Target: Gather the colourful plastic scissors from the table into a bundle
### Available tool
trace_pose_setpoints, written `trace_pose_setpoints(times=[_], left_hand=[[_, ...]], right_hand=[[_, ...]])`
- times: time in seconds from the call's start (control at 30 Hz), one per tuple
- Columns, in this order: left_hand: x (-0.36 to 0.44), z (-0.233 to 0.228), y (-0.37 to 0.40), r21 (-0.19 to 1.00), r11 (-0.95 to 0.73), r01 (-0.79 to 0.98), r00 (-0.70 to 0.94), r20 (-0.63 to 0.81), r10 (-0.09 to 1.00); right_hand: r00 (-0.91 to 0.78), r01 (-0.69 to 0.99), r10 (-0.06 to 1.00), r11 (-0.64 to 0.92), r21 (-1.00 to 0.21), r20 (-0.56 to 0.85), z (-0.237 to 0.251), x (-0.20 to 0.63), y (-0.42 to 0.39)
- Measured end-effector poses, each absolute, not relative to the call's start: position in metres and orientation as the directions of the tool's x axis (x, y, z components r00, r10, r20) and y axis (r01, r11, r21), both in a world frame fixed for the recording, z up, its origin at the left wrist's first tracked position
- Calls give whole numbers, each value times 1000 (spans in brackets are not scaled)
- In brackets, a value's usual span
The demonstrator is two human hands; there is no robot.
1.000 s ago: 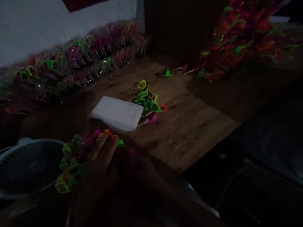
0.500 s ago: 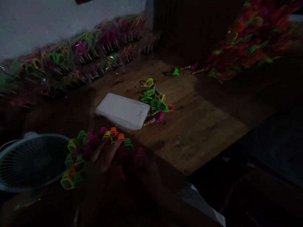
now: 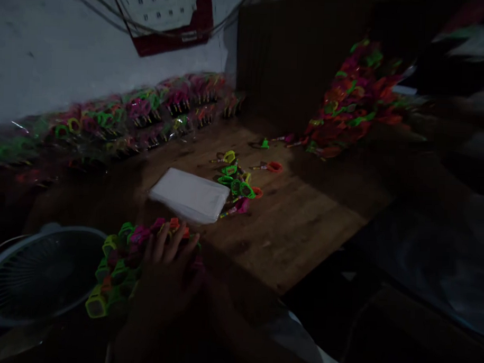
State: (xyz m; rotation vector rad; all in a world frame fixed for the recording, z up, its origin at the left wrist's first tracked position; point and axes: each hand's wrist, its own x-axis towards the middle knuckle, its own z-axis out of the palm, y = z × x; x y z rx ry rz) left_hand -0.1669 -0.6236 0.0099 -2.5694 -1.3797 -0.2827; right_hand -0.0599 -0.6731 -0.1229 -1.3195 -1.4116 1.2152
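Observation:
Near the front of the table sits a cluster of bright plastic pieces (image 3: pixel 115 270) that look like toy watches, in green, yellow, orange and pink. My left hand (image 3: pixel 165 269) lies over its right part, fingers stretched out and apart, touching the tops. My right hand (image 3: pixel 212 289) is in deep shadow at the cluster's right side; its fingers are hidden. Beyond them lies a white flat pack (image 3: pixel 189 194) in clear wrap. Beside it is a small loose group of similar green, yellow and pink pieces (image 3: pixel 237 186). A separate orange piece (image 3: pixel 273 167) lies just behind.
A pale slotted basket (image 3: pixel 45 230) stands at the left. Bagged colourful pieces (image 3: pixel 141 106) line the wall. A tall heap of pieces (image 3: pixel 351 106) rises at the back right of the wooden table (image 3: pixel 296 226). A calendar (image 3: pixel 168 20) hangs above.
The view has tilted upward, showing more of the calendar. The separate orange piece now lies behind the loose group. My left fingers have spread over the cluster. A pale blur appears at upper right.

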Motion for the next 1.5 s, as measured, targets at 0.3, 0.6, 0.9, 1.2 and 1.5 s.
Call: trace_pose_setpoints(times=[0.3, 0.6, 0.9, 1.2, 1.5], left_hand=[[-168, 2, -637, 101, -637, 765, 576, 335, 745], [-169, -6, -628, 21, -629, 777, 584, 348, 734], [-200, -3, -638, 234, -634, 737, 429, 562, 707], [-175, -1, -619, -37, -587, 809, 557, 370, 744], [-219, -17, -653, -80, -713, 697, 691, 338, 638]], right_hand=[[-171, 289, 985, 17, -957, -34, -108, -63, -661], [-2, 713, 997, -50, -700, -73, -45, 24, -580], [183, 848, 968, -243, -472, -169, -40, 42, -577], [-83, -177, 996, -53, -983, -39, -71, 8, -583], [-128, -412, 966, -259, -873, -226, -78, -4, -603]])
